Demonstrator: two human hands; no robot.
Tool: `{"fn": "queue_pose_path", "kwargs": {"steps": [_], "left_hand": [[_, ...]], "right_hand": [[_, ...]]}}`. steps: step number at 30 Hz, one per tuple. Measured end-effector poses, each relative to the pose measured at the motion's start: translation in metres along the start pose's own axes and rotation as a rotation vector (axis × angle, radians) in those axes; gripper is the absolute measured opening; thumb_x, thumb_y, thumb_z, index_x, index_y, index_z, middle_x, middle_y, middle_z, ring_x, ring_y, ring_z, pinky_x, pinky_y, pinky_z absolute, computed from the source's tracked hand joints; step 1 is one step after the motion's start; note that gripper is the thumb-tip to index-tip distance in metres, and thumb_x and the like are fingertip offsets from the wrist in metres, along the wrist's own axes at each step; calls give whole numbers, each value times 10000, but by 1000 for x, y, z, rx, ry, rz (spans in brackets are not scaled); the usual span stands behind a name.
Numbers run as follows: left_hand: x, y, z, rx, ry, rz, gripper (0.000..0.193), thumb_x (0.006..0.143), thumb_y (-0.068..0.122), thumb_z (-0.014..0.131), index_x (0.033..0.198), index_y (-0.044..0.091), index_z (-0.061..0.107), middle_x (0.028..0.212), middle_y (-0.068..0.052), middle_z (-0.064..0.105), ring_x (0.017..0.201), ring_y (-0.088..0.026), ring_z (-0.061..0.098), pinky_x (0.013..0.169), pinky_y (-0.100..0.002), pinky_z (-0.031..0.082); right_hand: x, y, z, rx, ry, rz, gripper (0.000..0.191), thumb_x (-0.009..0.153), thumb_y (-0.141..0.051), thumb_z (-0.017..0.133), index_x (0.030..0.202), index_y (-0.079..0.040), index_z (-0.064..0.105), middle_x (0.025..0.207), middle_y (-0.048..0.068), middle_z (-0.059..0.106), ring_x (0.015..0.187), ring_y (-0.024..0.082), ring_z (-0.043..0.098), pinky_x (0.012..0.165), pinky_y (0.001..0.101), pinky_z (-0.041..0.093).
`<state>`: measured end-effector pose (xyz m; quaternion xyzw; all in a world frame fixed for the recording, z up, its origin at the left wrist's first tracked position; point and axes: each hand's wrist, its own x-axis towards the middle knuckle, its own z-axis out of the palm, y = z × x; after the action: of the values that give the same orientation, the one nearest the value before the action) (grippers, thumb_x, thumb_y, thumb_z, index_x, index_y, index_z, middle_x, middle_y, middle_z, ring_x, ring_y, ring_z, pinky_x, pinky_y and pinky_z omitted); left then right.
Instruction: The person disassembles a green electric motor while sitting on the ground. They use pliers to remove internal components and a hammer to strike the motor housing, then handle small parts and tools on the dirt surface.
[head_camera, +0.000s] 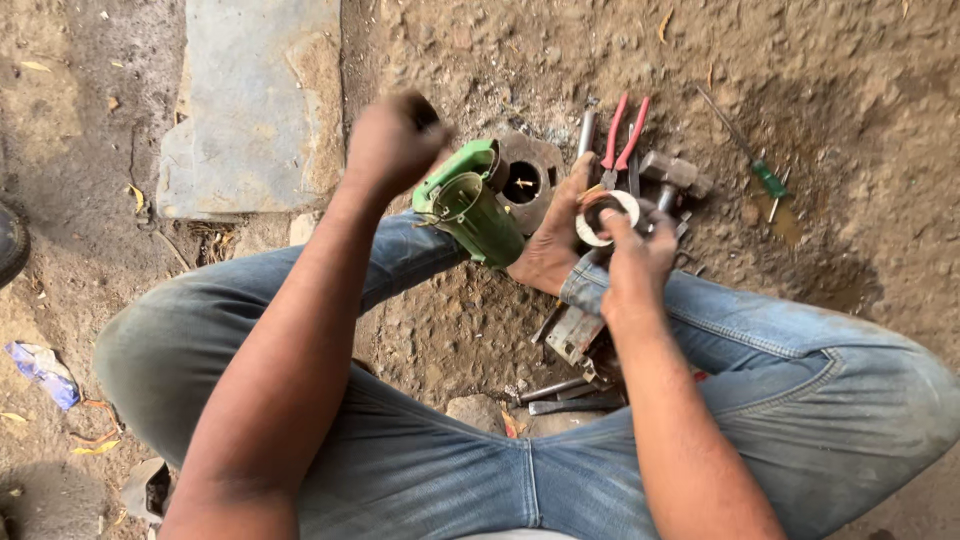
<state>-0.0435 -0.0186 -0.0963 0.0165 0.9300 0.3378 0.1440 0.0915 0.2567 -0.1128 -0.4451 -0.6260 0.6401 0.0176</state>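
I see faded blue jeans (440, 470), dusty and worn, across the lower frame. Both forearms are bare, sleeveless. One foot (545, 255) at centre is bare.

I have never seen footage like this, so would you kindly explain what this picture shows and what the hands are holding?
This is a single view from a camera worn on a person's head, looking down at their own arms and jeans-clad legs as they sit on dirt ground. The right hand holds a white ring-shaped part. The left hand is raised in a fist over a green plastic tool housing; what it grips is blurred. Nearby lie red-handled pliers, a metal hammer and a green-handled screwdriver.
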Motion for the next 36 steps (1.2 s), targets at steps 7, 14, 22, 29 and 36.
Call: {"fn": "queue_pose_path", "kwargs": {"steps": [7, 14, 22, 29, 36], "left_hand": [[-28, 13, 53, 473, -565, 24, 429, 777, 374, 902, 1113, 144, 768, 1151, -145, 694, 1094, -267, 659, 937, -402, 560], [-35, -2, 56, 445, -514, 21, 535, 734, 418, 923, 1156, 143, 743, 1171, -194, 593, 1054, -301, 615, 909, -423, 561], [-32, 28, 17, -694, -343, -158, 433, 879, 351, 768, 1183, 45, 734, 898, -47, 754, 718, -98, 686, 648, -258, 584], [-42, 52, 2, -853, -328, -256, 498, 889, 388, 785, 1185, -7, 717, 703, -27, 643, 531, -78, 508, 457, -239, 388], [-46, 60, 11, -858, -340, -291, 539, 849, 376, 778, 1222, 4, 663, 822, -75, 744, 624, -92, 672, 528, -223, 569]], "right_hand": [[38, 20, -23, -30, 270, -137, 430, 830, -94, 806, 1199, -65, 586, 1082, 90, 649, 834, 167, 669, 563, 261, 532], [31, 9, -26, 23, 56, -223, 249, 890, -95, 698, 1127, -28, 660, 1021, 86, 685, 846, 146, 708, 622, 276, 626], [-5, -7, -6, 20, -378, -142, 206, 973, -185, 664, 1088, -17, 692, 985, 100, 718, 829, 168, 712, 737, 301, 615], [-10, -13, -7, 332, -559, -233, 296, 1043, -189, 632, 1269, 1, 636, 1150, 89, 705, 1017, 168, 676, 902, 322, 557], [-17, -20, -7, 235, -497, -66, 443, 927, -316, 673, 1244, -17, 597, 1028, 76, 668, 844, 168, 689, 668, 307, 606]]}}
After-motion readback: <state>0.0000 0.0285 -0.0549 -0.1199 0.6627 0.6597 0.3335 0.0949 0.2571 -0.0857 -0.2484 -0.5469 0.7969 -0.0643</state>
